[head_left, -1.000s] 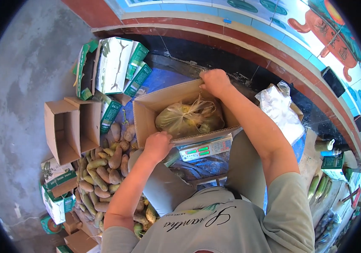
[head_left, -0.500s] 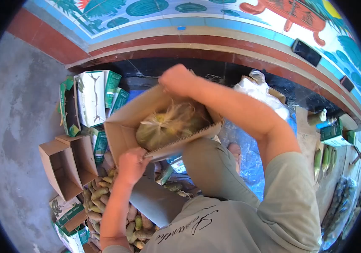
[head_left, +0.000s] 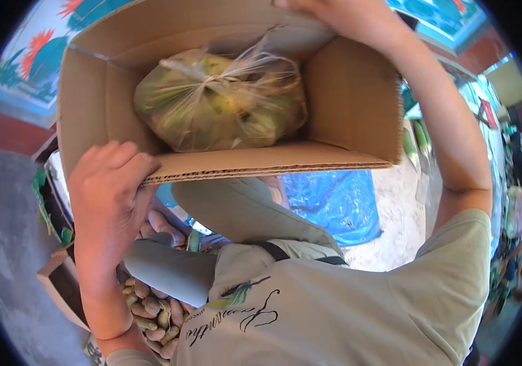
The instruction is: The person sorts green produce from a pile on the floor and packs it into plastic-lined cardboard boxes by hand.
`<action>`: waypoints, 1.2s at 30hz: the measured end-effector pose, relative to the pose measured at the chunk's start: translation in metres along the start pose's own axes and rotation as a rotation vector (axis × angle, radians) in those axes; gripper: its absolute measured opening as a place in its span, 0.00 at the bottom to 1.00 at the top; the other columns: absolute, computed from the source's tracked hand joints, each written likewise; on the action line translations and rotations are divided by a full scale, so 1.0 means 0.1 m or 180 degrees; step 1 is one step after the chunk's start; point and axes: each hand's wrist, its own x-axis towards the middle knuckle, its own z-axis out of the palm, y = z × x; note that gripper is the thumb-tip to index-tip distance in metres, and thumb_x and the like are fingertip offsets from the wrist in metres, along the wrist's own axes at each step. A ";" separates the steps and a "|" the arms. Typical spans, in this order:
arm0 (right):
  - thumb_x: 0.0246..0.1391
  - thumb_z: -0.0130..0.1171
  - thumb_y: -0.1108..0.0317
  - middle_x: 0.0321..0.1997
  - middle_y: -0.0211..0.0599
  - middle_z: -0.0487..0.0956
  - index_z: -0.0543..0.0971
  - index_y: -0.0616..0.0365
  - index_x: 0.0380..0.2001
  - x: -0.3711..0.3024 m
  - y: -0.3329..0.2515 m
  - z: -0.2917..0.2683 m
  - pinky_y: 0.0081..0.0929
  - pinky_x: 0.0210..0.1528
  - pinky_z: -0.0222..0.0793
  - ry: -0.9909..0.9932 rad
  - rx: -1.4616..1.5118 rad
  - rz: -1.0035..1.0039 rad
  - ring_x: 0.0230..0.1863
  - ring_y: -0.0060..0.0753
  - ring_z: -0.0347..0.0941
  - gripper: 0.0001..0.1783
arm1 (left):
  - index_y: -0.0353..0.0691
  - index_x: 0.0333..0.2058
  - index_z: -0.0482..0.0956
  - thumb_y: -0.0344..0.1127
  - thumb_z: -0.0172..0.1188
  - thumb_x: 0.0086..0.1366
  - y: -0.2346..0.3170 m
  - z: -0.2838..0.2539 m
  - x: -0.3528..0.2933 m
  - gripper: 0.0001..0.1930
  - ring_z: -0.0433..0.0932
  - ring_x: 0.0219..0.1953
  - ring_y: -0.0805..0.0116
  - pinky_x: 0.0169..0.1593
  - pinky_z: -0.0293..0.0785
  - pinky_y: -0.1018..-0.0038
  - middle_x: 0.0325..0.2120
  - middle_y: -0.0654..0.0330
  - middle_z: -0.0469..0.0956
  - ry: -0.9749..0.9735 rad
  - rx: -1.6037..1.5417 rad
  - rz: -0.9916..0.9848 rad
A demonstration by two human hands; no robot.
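An uncovered brown cardboard box [head_left: 355, 100] hangs in front of me, its open top tilted my way. Inside lies a clear plastic bag [head_left: 218, 116], knotted on top, with green and yellowish produce showing through. At the near left corner, the fingers of my left hand [head_left: 108, 183] are wrapped over the box's edge. My right hand [head_left: 343, 18] holds the far edge toward the right; its fingers are partly cut off by the top of the picture. My right arm runs along outside the box's right side.
Brown, tuber-like produce [head_left: 154, 311] is heaped on the floor beside my left leg. Another open cardboard box [head_left: 62, 283] stands at the left. A blue plastic sheet [head_left: 334, 204] lies beyond my knee, and long green vegetables [head_left: 420, 137] lie at the right.
The box with its bag has been lifted up and nearer to me, both hands still holding it. My view has turned, and the box now covers much of the floor and wall.
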 end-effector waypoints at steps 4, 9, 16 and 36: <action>0.44 0.60 0.60 0.24 0.48 0.75 0.76 0.58 0.25 -0.73 0.45 -0.52 0.39 0.32 0.66 -0.0702 -0.0596 0.0832 0.30 0.50 0.72 0.12 | 0.38 0.22 0.74 0.29 0.63 0.36 0.48 0.31 0.42 0.10 0.69 0.27 0.58 0.31 0.63 0.68 0.20 0.57 0.69 -0.0005 -0.0597 0.0707; 0.44 0.58 0.58 0.26 0.46 0.75 0.76 0.57 0.27 -2.10 0.96 -0.81 0.42 0.32 0.65 -0.1375 -0.1210 0.1455 0.32 0.50 0.72 0.13 | 0.42 0.19 0.72 0.34 0.62 0.42 1.20 1.24 0.79 0.07 0.73 0.28 0.62 0.33 0.66 0.68 0.19 0.61 0.70 -0.0096 -0.1397 0.1685; 0.42 0.60 0.60 0.25 0.44 0.75 0.75 0.56 0.24 -3.84 0.98 -0.60 0.41 0.32 0.66 -0.1889 -0.1275 0.2625 0.31 0.49 0.72 0.12 | 0.44 0.19 0.72 0.35 0.53 0.47 2.23 2.64 0.67 0.04 0.75 0.27 0.62 0.33 0.68 0.66 0.20 0.62 0.73 -0.0926 -0.1500 0.2371; 0.45 0.52 0.69 0.41 0.42 0.78 0.79 0.54 0.36 -2.96 0.76 2.54 0.40 0.41 0.71 -0.3691 0.0335 0.2227 0.43 0.43 0.75 0.13 | 0.30 0.43 0.73 0.28 0.47 0.61 -0.25 0.82 -0.81 0.13 0.74 0.43 0.65 0.49 0.66 0.73 0.37 0.54 0.77 0.0512 -0.0995 -0.2159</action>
